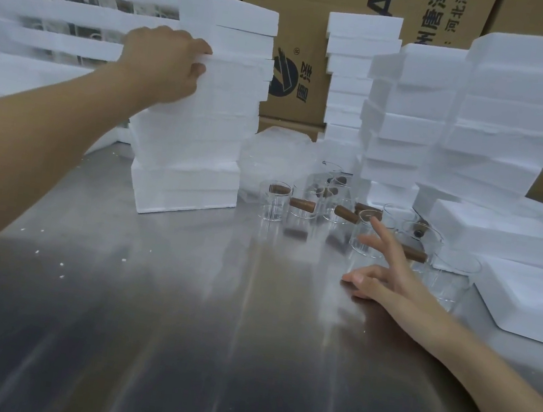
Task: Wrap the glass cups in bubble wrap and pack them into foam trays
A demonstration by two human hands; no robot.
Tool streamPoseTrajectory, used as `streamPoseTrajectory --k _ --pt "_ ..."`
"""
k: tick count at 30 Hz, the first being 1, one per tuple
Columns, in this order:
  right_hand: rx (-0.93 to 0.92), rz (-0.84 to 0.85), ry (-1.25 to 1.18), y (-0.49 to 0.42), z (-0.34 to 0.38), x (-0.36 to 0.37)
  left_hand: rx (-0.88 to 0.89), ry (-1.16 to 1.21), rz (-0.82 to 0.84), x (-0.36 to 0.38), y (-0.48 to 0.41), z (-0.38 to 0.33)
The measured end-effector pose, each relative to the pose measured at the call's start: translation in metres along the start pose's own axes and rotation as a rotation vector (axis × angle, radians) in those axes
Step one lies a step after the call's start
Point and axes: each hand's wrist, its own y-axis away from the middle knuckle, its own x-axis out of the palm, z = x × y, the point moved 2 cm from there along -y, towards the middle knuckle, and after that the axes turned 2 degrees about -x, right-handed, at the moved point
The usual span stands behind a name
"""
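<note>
Head view: left hand (164,63) grips a light, crumbly foam tray (236,66) in the eleven o'clock stack; right hand (381,275) rests open on the bench (180,314) near fragile, slippery glass cups (300,213) at one o'clock, best lifted by their bodies.

Glass cups (300,209): clear, brown wooden side handles, upright, clustered mid-bench. Bubble wrap (274,158): translucent heap behind them. Foam trays (209,94): white, stacked in tall columns left and right; two single trays (526,301) lie far right.
</note>
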Motion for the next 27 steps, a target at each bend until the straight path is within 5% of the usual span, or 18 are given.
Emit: streamPoseTrajectory --k 7,10,13,17,20,24,27 --pt "-0.008 -0.001 0.107 -0.001 -0.002 0.001 -0.004 -0.066 0.078 -0.005 0.002 -0.005" --pt "-0.016 -0.007 0.126 -0.001 -0.001 0.000 0.043 0.103 -0.207 -0.021 0.016 -0.025" --pt "-0.031 -0.005 0.147 -0.001 0.002 0.001 0.041 0.601 -0.420 -0.040 0.061 -0.091" --pt "-0.068 -0.027 0.190 -0.002 0.006 0.003 -0.154 0.961 0.000 -0.009 0.134 -0.185" --pt "-0.071 -0.049 0.170 -0.003 0.006 0.004 -0.028 0.802 0.237 0.027 0.173 -0.220" --pt "-0.125 -0.117 0.279 0.001 0.013 0.003 0.104 0.782 0.184 0.028 0.185 -0.229" --pt "-0.255 -0.258 0.616 0.007 0.025 -0.002 0.119 0.768 0.197 0.029 0.187 -0.223"
